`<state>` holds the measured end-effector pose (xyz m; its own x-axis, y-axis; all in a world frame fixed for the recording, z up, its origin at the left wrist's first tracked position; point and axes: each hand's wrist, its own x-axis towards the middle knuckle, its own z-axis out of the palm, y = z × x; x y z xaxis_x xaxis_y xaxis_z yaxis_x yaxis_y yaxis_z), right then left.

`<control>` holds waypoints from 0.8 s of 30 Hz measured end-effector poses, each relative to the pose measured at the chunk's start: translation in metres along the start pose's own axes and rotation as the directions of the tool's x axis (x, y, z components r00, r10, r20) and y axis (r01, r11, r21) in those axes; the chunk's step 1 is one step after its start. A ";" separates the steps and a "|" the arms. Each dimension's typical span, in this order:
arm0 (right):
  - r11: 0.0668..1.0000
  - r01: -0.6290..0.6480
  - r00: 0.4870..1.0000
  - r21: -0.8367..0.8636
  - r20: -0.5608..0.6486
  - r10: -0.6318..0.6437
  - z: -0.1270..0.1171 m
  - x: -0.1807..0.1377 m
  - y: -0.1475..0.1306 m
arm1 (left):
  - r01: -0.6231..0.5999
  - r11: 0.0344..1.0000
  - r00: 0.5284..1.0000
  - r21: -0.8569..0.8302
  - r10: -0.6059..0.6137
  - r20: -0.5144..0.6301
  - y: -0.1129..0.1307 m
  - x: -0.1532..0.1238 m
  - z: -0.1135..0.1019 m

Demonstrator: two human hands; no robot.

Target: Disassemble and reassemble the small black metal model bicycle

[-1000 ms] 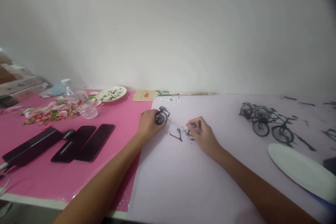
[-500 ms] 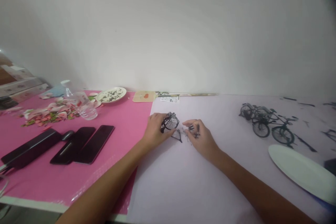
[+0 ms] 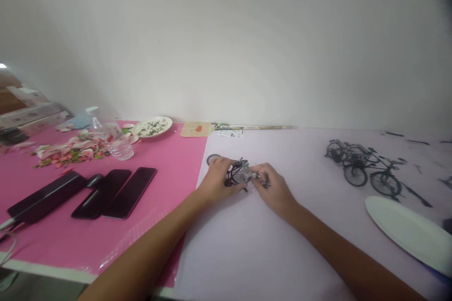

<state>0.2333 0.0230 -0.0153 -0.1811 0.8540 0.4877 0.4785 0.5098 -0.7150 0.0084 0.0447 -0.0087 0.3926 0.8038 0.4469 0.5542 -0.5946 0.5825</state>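
My left hand (image 3: 219,179) is closed around a small black model bicycle (image 3: 241,173), tilted over the pale sheet. One of its wheels (image 3: 213,158) shows beyond my knuckles; the rest of that end is hidden behind the hand. Close on the right, my right hand (image 3: 271,185) pinches a small dark part (image 3: 265,183) against the bicycle's near end. That part is too small and blurred to name. Further right, more assembled model bicycles (image 3: 370,167) stand together in a dark cluster.
On the pink cover lie two phones (image 3: 130,193), a long black case (image 3: 47,200), a clear bottle (image 3: 118,141) and scattered petals (image 3: 76,149). Behind are a speckled plate (image 3: 152,127) and a yellow fly swatter (image 3: 195,129). A white oval plate (image 3: 409,230) sits at right, near loose dark pieces (image 3: 416,195).
My left hand has turned the bicycle and brought it right, so a wheel now shows behind the hand. The gap between my hands has closed, and the right hand's part meets the bicycle.
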 end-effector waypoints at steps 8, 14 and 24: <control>0.999 -0.037 0.993 0.008 -0.107 0.038 -0.003 0.003 0.002 | 0.072 0.982 0.993 -0.177 -0.087 -0.078 0.002 -0.002 0.003; 0.977 -0.134 0.963 0.165 -0.210 0.168 0.000 0.005 0.009 | 0.197 0.867 0.948 -0.457 -0.287 -0.135 0.010 0.006 -0.003; 0.823 -0.281 0.907 0.494 -0.143 0.395 0.000 0.012 0.005 | 0.345 0.705 0.910 -0.619 -0.413 0.036 0.007 0.009 -0.005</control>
<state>0.2335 0.0358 -0.0131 0.1477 0.9615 0.2317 0.0202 0.2313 -0.9727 0.0123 0.0476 0.0031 0.1547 0.9778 0.1416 0.0718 -0.1541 0.9854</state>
